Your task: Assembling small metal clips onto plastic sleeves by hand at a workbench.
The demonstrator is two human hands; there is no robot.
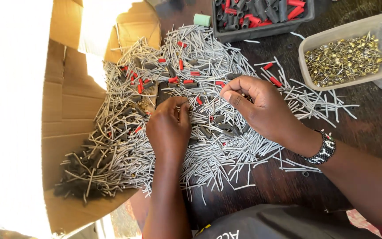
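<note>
Dark wooden surface (368,128) carries everything, w/ a flattened cardboard sheet (63,132) overlapping its left side. Across both spreads a big heap of thin grey tubes (208,57), lying every which way, no common long axis; mixed in are short red sleeves (173,80) and, toward the lower left on the cardboard, a clump of dark sleeves (85,177). Far side: a grey bin (261,30) of red and dark sleeves, and to its right a clear tub (308,66) of small brass pins. A small green roll (202,19) sits just beside the bin's left edge. Both hands work mid-heap, near each other but apart. Left hand (169,130) is curled knuckles-up, fingertips pressed down into the grey tubes; can't tell if anything is pinched under it. Right hand (261,106), beaded bracelet (321,152) at the wrist, is closed w/ thumb against forefinger, and something small and dark shows in the fist, too hidden to name. Loose tubes lie directly under and between the hands, so both are equally near; brass pins sit well off to the right, closer to the right hand.
</note>
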